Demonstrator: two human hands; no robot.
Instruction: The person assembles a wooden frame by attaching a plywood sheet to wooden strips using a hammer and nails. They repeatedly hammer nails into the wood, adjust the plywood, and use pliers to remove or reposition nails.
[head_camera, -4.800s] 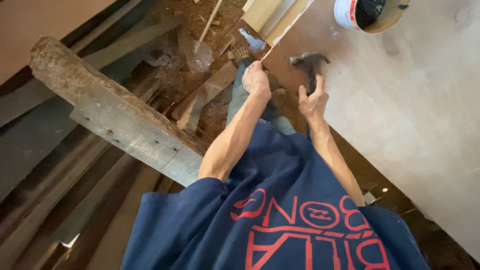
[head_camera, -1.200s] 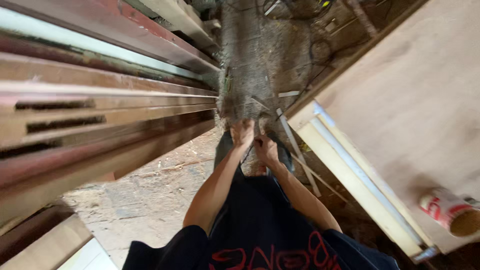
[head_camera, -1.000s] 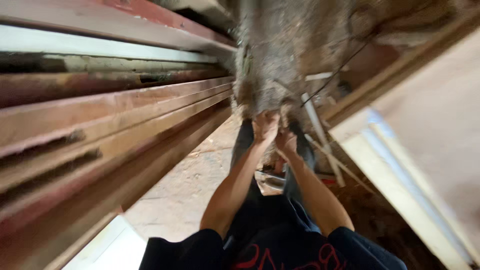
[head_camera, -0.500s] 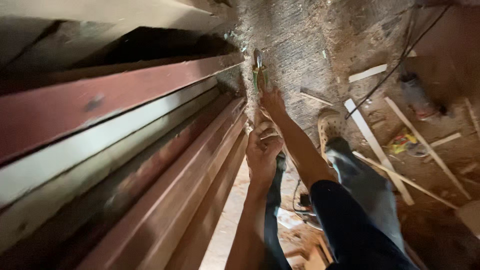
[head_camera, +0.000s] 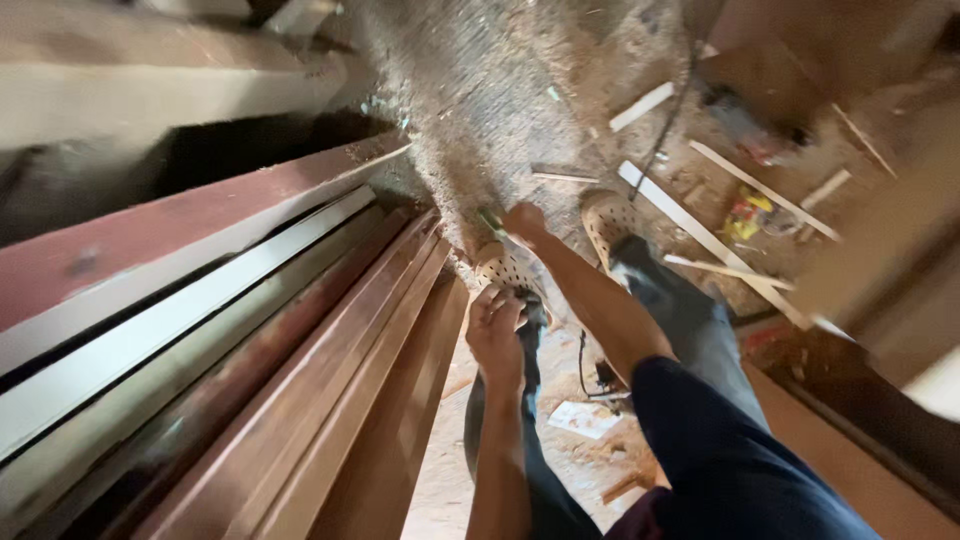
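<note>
A: Report the grip state.

B: I read the right hand as closed in a fist around a small green-tipped object. Only its tip shows beyond the knuckles, so I cannot identify the object. The left hand has its fingers curled, just beside the perforated cream clog on the near foot. I cannot tell whether the left hand has hold of anything; motion blur hides the fingertips.

A: Where does the held object sit?

B: The green-tipped object is above the sawdust-covered floor, near the ends of the stacked reddish-brown boards that fill the left of the view. It lies between the two clogs; the second clog is to its right.

A: Surroundings?

B: A pale painted board lies among the red ones. Light wood offcuts are scattered on the floor to the right, with a small yellow and red packet beside them. A dark cable runs across the sawdust. Both legs wear dark trousers.
</note>
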